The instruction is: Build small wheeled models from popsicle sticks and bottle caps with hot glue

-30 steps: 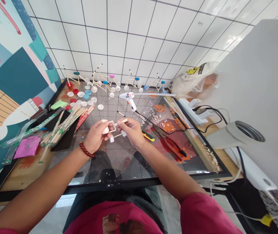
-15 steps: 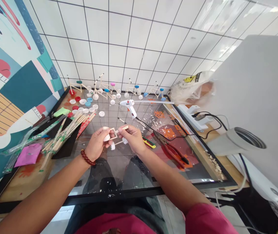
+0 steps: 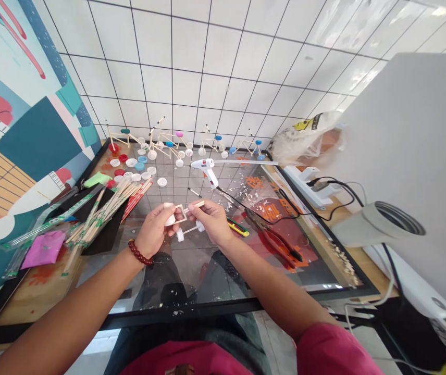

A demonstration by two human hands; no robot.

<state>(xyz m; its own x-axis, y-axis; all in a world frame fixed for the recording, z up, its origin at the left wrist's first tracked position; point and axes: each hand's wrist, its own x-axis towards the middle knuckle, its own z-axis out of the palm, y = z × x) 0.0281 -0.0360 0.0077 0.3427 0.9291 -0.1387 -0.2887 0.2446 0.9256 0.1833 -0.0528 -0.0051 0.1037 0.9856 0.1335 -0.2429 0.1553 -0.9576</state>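
My left hand (image 3: 153, 227) is closed on a small frame of pale wooden sticks (image 3: 181, 221) with white bottle caps (image 3: 169, 220) as wheels. Another white cap (image 3: 180, 235) hangs lower, joined to a thin stick (image 3: 189, 229). Opposite it, my right hand (image 3: 213, 221) pinches a short wooden stick (image 3: 197, 205) against the frame's right side; whether stick and frame are joined I cannot tell. Beyond my hands lies a white glue gun (image 3: 208, 171) with a glue stick in its back. A dark-tipped stick (image 3: 194, 192) rests nearer.
Several stick-and-cap models (image 3: 170, 144) stand along the wall, with loose bottle caps (image 3: 131, 163) before them. Left lies a pile of wrapped chopsticks (image 3: 103, 216). On the right are a yellow-green cutter (image 3: 238, 227), red-handled pliers (image 3: 277, 242), a black cable and a power strip (image 3: 311, 187).
The view has shifted very slightly. Both hands keep their hold on the stick frame and the short stick, with hardly any movement.
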